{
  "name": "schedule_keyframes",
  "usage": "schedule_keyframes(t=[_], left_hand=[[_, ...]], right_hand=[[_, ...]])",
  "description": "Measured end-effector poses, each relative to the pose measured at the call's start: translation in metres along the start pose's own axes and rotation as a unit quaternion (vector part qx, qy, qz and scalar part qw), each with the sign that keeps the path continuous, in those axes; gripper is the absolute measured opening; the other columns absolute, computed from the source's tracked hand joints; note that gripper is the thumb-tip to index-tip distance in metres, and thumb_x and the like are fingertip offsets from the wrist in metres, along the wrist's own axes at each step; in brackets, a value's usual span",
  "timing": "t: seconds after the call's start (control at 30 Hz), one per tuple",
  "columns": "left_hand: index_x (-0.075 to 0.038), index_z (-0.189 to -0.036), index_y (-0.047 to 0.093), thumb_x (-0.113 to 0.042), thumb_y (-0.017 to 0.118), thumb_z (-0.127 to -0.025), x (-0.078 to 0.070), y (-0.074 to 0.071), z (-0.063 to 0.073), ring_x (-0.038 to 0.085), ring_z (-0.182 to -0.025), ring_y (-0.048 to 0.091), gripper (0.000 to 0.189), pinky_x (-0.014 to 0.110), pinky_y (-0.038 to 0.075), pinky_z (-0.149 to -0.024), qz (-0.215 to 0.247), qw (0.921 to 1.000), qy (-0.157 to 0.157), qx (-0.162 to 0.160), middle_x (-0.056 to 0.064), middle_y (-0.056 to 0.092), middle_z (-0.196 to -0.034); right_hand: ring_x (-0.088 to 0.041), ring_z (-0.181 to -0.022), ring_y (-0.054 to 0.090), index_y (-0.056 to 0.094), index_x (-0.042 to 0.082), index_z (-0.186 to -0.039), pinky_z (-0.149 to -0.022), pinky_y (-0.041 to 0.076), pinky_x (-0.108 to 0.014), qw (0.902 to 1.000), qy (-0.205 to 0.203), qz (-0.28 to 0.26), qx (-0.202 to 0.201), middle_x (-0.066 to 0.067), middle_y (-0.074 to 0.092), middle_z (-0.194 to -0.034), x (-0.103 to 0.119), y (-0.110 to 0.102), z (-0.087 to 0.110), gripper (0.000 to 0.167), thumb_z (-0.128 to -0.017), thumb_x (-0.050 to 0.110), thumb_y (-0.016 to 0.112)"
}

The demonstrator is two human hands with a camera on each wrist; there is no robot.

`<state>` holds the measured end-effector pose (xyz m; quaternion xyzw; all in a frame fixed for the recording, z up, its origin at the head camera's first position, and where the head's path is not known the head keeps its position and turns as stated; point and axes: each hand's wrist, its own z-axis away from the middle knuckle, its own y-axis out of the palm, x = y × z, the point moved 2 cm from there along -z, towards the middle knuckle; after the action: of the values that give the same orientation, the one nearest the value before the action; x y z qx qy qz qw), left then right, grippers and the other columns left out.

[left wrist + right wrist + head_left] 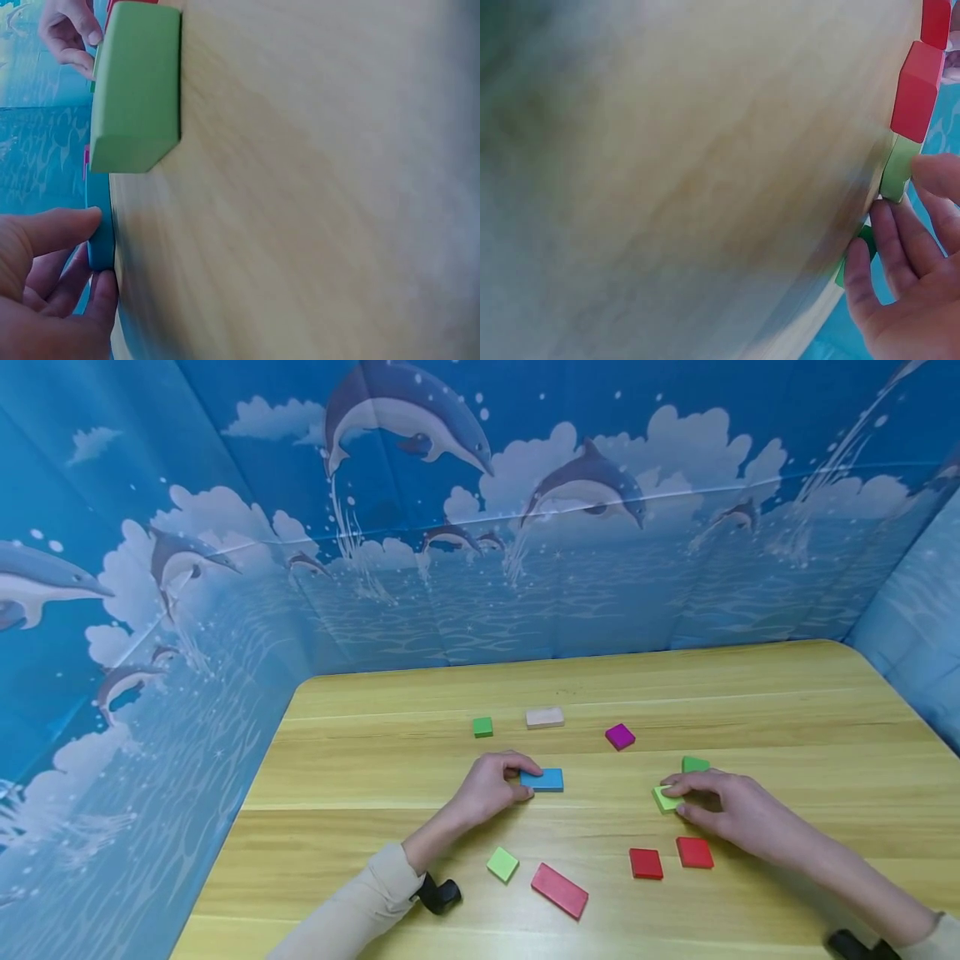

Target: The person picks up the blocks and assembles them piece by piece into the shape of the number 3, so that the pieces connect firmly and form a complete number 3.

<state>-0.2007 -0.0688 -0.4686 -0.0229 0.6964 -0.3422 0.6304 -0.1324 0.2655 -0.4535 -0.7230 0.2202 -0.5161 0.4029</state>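
As the head camera looks down, the blue block (550, 780) appears to lie flat on the wooden table (375, 727), its long axis running from 9 to 3 o'clock, and the left hand (489, 787) pinches its 9 o'clock end, thumb and fingers close together. Its bare end faces 3 o'clock, where, well apart, the right hand (731, 814) pinches a lime square (664, 802) in a similarly narrow grip; each block is nearest the hand that holds it. Near the lime square are a green block (695, 764) at 1 o'clock and two red squares, one (695, 852) at 5 and the other (646, 863) at 6 to 7. From the blue block, a loose lime block (502, 864) lies at 7 o'clock and a purple block (620, 737) at 2. Through the left wrist camera, the fingers clasp the blue block's lower end, with the loose lime block large at 1 o'clock from them and the right hand beyond, towards 12. Through the right wrist camera, the lime square sits between thumb and fingertips, the green block at 7 o'clock from it; whether a finger touches that green block I cannot tell.
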Motion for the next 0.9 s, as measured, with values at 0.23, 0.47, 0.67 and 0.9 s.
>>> schedule_keyframes(t=[0.23,0.47,0.67,0.9], left_hand=[[-0.014,-0.103,0.078,0.001,0.076,-0.083,0.003,-0.002,0.001,0.009,-0.105,0.061,0.025,0.025,0.05,-0.089,0.02,0.9997,-0.009,0.007,-0.008,0.068,-0.111],[-0.016,-0.103,0.078,-0.001,0.076,-0.083,0.002,-0.003,0.001,0.007,-0.107,0.06,0.025,0.024,0.049,-0.091,0.014,0.9999,-0.002,0.006,-0.009,0.068,-0.11],[-0.015,-0.104,0.078,-0.001,0.075,-0.084,0.003,-0.002,0.0,0.007,-0.108,0.06,0.024,0.024,0.048,-0.092,0.011,0.9999,0.002,0.007,-0.01,0.068,-0.11],[-0.014,-0.104,0.078,-0.001,0.075,-0.084,0.004,-0.001,-0.001,0.007,-0.107,0.06,0.024,0.023,0.049,-0.091,0.01,0.9999,0.004,0.008,-0.009,0.068,-0.111]], right_hand=[[-0.023,-0.106,0.063,0.074,0.025,-0.106,-0.085,0.05,-0.022,0.9998,-0.007,0.013,0.015,0.008,0.069,-0.113,-0.001,-0.001,-0.003,0.03,-0.08,0.012,0.081],[-0.026,-0.105,0.064,0.073,0.026,-0.103,-0.084,0.054,-0.035,0.999,-0.008,0.018,0.04,0.006,0.069,-0.113,0.0,-0.004,-0.008,0.032,-0.08,0.005,0.08],[-0.027,-0.107,0.064,0.074,0.025,-0.104,-0.086,0.054,-0.041,0.9986,0.001,0.02,0.049,0.005,0.069,-0.112,0.001,-0.005,-0.01,0.03,-0.081,0.006,0.078],[-0.028,-0.108,0.063,0.074,0.025,-0.104,-0.086,0.054,-0.042,0.9985,-0.003,0.028,0.047,0.006,0.069,-0.113,0.003,-0.004,-0.012,0.03,-0.081,0.006,0.078]])
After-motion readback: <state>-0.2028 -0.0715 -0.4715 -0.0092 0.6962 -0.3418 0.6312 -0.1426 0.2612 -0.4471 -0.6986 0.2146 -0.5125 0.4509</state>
